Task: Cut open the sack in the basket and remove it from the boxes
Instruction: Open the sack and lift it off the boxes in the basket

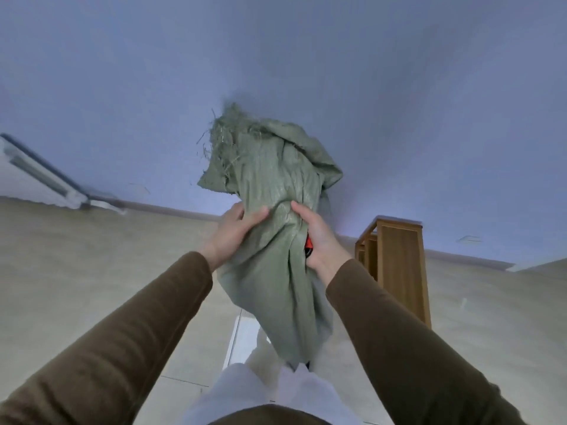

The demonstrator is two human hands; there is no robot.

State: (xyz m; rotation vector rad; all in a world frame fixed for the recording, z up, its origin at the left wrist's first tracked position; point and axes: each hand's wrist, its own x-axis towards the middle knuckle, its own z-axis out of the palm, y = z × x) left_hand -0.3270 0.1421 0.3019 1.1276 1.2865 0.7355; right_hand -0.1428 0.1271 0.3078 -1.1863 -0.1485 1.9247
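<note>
Green woven sack (pixel 276 228), empty and crumpled, is held up in front of the person between both hands — well clear of the floor, its frayed cut end uppermost with loose threads sticking out, its other end hanging down toward the person's pale trousers (pixel 245 391). The left hand (pixel 236 231) grips a bunch of the fabric, thumb laid across the front and fingers curled behind it. The right hand (pixel 319 240) clutches the opposite fold, and a red-and-black tool (pixel 307 246) shows in its palm, mostly hidden by cloth — what it is I cannot tell. Both arms wear brown sleeves (pixel 122 332). Off to the right a wooden cabinet (pixel 399 265) stands against the bluish wall (pixel 276 56) on the pale tiled floor (pixel 92 256).
</note>
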